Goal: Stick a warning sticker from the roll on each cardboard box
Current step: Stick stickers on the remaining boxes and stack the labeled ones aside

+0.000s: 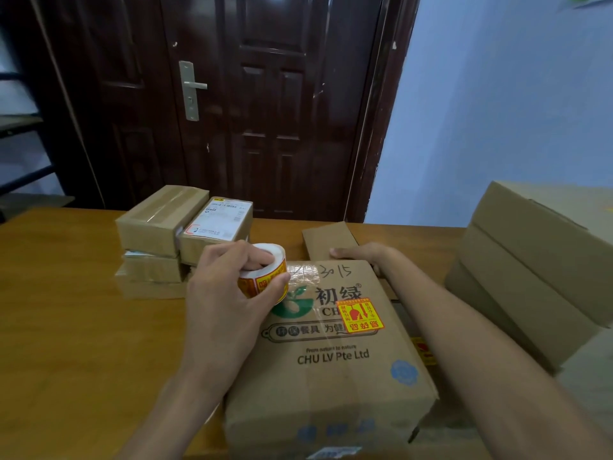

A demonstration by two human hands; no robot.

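A large printed cardboard box [331,376] lies in front of me with a yellow and red warning sticker [360,315] stuck on its top. My left hand [229,293] grips the sticker roll [265,275] just above the box's far left corner, fingers inside the core. My right hand [368,255] rests over the box's far right edge, fingers curled on it. Several smaller taped boxes [156,220] are stacked at the back left, one bearing a white shipping label [220,219]. A flat cardboard piece [328,240] lies behind the big box.
Large plain cardboard boxes [537,260] are piled at the right on the wooden table [66,310]. A dark door [248,104] stands behind the table. Another stickered box edge [423,351] shows under the big box at right.
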